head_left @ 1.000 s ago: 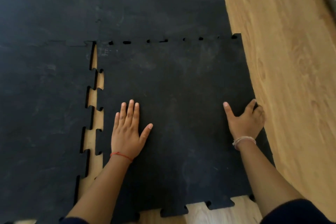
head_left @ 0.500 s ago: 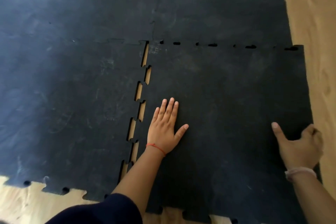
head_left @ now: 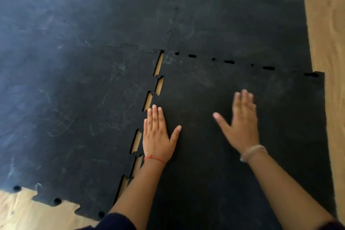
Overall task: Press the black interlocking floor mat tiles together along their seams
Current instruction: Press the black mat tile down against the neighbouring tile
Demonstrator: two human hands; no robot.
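A loose black mat tile (head_left: 233,183) lies at the near right, its toothed left edge facing the left tile (head_left: 74,117). Along that left seam (head_left: 147,101) slits of wood floor show between the teeth. The far seam (head_left: 229,61) to the back tile (head_left: 242,15) shows small dark gaps. My left hand (head_left: 158,136) rests flat, fingers together, on the loose tile just right of the left seam. My right hand (head_left: 240,125) is spread flat over the middle of the same tile, blurred by motion. Neither hand holds anything.
Wood floor (head_left: 332,43) runs along the right of the mats and shows at the near left corner (head_left: 28,211). More joined black tiles (head_left: 84,15) fill the far left. Dark sleeves cover both upper arms at the bottom edge.
My right hand has left the tile's right edge and moved left to the tile's middle, fingers now spread. My left hand has stayed flat near the left seam, whose gap looks narrower.
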